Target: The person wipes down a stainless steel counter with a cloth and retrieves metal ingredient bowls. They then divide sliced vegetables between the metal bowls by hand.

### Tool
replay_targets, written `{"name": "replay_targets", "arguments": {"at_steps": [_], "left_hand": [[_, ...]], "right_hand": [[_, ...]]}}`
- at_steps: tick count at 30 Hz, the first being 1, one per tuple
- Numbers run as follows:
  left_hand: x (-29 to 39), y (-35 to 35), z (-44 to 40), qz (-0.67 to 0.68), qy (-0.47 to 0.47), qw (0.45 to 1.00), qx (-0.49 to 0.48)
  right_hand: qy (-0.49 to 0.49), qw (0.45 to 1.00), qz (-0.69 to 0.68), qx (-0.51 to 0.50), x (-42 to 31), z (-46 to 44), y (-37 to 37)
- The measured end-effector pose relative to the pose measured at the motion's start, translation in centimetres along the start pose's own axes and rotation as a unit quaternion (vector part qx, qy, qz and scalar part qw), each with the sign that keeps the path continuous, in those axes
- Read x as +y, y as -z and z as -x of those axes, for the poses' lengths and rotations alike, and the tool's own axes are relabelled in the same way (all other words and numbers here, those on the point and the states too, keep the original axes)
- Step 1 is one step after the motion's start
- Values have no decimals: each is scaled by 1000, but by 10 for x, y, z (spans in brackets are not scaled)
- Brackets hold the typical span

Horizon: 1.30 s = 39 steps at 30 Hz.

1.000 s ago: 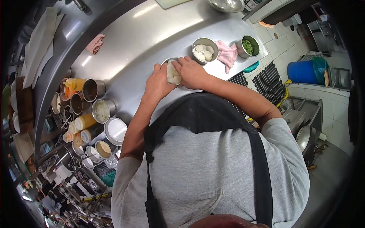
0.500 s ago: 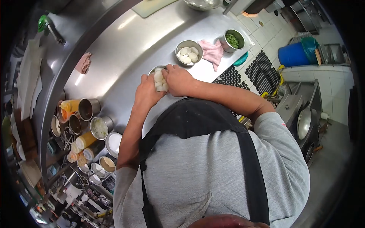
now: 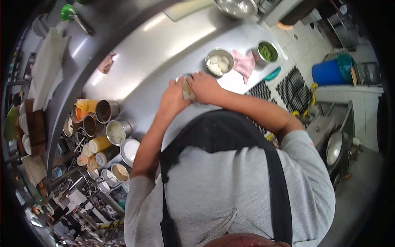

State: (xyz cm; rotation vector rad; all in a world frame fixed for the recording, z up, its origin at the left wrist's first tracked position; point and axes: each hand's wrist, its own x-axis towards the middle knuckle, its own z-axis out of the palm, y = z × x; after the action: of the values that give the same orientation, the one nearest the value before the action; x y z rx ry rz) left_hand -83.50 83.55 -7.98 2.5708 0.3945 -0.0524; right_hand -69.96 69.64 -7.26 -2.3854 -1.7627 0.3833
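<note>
My left hand [image 3: 174, 98] and my right hand [image 3: 206, 88] are side by side over the steel counter, fingers curled inward. Between them is a clump of pale, rounded pieces [image 3: 188, 91], mostly hidden by the hands; I cannot tell whether a clear wrap surrounds it. Just beyond the fingers, part of a metal rim [image 3: 183, 77] shows. Close to my right hand stands a round steel container [image 3: 207, 68] with smooth white rounded pieces [image 3: 219, 64] in it. A pink cloth [image 3: 244, 65] lies beside that container.
A steel pot of green leaves [image 3: 267, 52] stands near the counter's far right end. At left are several steel pots, a container of chopped pale pieces [image 3: 116, 132], a white-filled container [image 3: 131, 151] and squeeze bottles [image 3: 98, 144]. A metal bowl [image 3: 235, 8] sits at the back.
The whole view has shifted, so the counter and hands appear further right. Both hands have closed more around the pale pieces, of which less shows now.
</note>
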Motion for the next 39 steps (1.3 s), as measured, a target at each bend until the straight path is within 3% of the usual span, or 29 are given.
{"name": "replay_targets", "arguments": {"at_steps": [5, 7, 13, 17, 22, 26, 28, 34, 39], "left_hand": [[3, 1, 3, 22, 5, 999, 23], [14, 8, 9, 21, 29, 999, 13], [28, 20, 10, -18, 86, 995, -49], [27, 23, 13, -30, 59, 998, -17], [12, 16, 12, -33, 22, 998, -54], [12, 17, 13, -16, 34, 998, -57], [8, 18, 12, 19, 52, 996, -68], [17, 12, 19, 7, 47, 999, 1], [20, 12, 15, -21, 65, 998, -1]], "right_hand": [[44, 996, 18, 73, 3, 1, -11], [9, 999, -50, -13, -6, 3, 4], [22, 995, -70, -66, -15, 10, 18], [27, 995, -82, -44, -13, 11, 16], [21, 994, -94, -52, -12, 11, 9], [14, 993, -110, -29, -18, 11, 14], [-40, 988, -142, -35, -22, 7, 14], [-8, 984, -176, -22, -12, 7, 5], [-2, 986, -166, 0, -14, 8, -2]]}}
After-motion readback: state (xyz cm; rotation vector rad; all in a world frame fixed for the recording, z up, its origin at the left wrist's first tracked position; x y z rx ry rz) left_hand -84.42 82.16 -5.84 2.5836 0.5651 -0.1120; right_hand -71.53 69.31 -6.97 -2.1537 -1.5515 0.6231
